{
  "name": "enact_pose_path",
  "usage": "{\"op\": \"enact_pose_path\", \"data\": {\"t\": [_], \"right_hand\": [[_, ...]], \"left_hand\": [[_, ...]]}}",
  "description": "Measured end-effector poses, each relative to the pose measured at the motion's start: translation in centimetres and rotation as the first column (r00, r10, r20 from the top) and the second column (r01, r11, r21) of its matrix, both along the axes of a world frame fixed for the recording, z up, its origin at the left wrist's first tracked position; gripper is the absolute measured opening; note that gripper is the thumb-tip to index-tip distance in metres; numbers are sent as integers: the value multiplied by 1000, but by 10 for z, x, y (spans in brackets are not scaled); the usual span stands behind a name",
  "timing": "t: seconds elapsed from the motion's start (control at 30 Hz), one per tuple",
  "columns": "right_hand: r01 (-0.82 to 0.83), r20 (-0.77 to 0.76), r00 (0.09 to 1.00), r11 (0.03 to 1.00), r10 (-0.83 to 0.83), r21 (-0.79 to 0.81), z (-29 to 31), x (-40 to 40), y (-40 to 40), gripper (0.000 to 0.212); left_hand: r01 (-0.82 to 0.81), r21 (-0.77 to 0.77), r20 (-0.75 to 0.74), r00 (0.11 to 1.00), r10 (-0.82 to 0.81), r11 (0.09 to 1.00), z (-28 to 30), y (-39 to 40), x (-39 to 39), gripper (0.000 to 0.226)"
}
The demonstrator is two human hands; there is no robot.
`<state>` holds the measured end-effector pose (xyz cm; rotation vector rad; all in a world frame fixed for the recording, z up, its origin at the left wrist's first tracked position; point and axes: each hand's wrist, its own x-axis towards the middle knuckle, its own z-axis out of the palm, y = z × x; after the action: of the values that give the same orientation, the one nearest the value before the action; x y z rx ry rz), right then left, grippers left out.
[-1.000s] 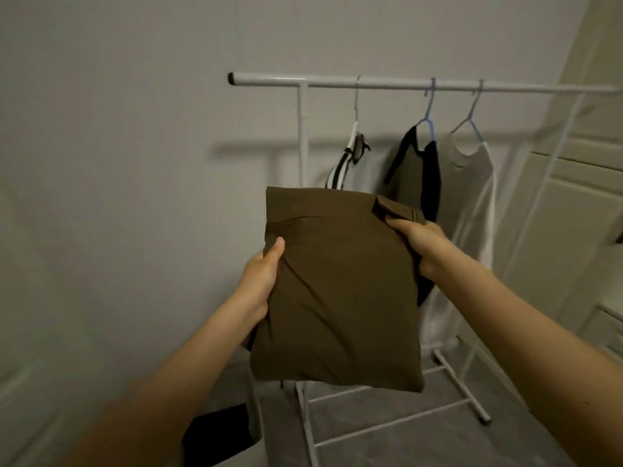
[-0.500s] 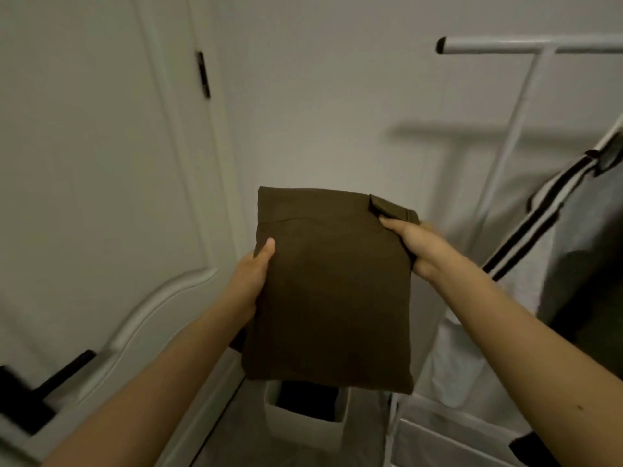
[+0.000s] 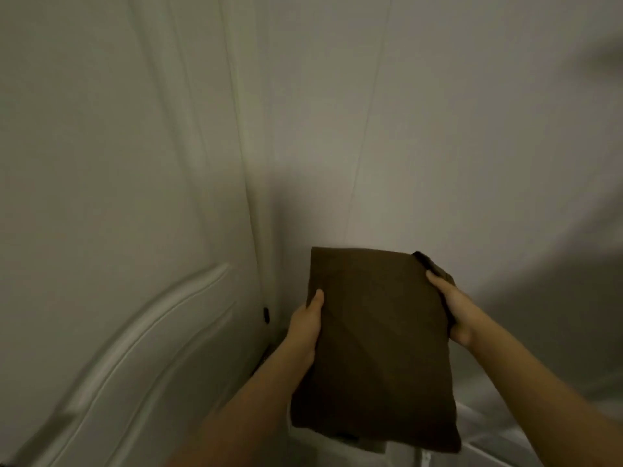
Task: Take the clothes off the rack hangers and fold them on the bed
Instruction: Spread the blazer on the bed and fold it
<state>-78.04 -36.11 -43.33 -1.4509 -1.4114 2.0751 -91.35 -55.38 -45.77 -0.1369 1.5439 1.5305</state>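
Brown folded garment [image 3: 377, 338] upright between left hand [image 3: 305, 326] and right hand [image 3: 453, 311], fingers gripping its edges.

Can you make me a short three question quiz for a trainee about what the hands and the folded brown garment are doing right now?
1. True or false: the folded brown garment is held by only one hand.
2. Multiple choice: where does the left hand grip the garment? A) its top edge B) its left edge C) its bottom edge
3. Fill in: behind the garment, on the left of the view, stands a white panelled ____.

Key
1. False: the right hand grips the upper right corner too.
2. B
3. door
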Motion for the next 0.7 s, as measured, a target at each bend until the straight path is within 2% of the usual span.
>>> {"op": "enact_pose_path", "data": {"t": [0.07, 0.1, 0.17, 0.23, 0.33, 0.47, 0.5, 0.6, 0.7], "right_hand": [[-11, -1, 1000, 998, 11, -60, -31, -9, 7, 58], [-34, 11, 999, 996, 35, -85, -47, -9, 11, 59], [-100, 67, 992, 984, 111, -149, -90, -7, 23, 84], [-105, 53, 991, 968, 120, -227, -135, 0, 27, 88], [-15, 61, 997, 948, 36, -317, -218, 1, 23, 76], [112, 142, 988, 923, -63, -368, -327, 2, 14, 30], [126, 171, 983, 921, -66, -369, -343, 3, 13, 27], [150, 242, 968, 912, -59, -381, -410, 4, 13, 38], [144, 266, 963, 912, -41, -383, -452, -3, 18, 30]], "left_hand": [[12, -43, 36, 999, -10, 999, -37, 21, -18, 54], [13, -61, 41, 999, -11, 998, -52, 28, -24, 53], [12, -101, 40, 999, -8, 995, -101, 45, -37, 53], [31, -139, 75, 997, -21, 990, -152, 55, -41, 58], [43, -188, 135, 991, -18, 981, -226, 60, -38, 43], [27, -303, 162, 987, 24, 953, -325, 49, -22, 47], [27, -343, 159, 987, 30, 939, -338, 45, -21, 48], [39, -417, 180, 983, 40, 908, -400, 42, -17, 51], [40, -455, 164, 986, 39, 889, -442, 48, -25, 54]]}}
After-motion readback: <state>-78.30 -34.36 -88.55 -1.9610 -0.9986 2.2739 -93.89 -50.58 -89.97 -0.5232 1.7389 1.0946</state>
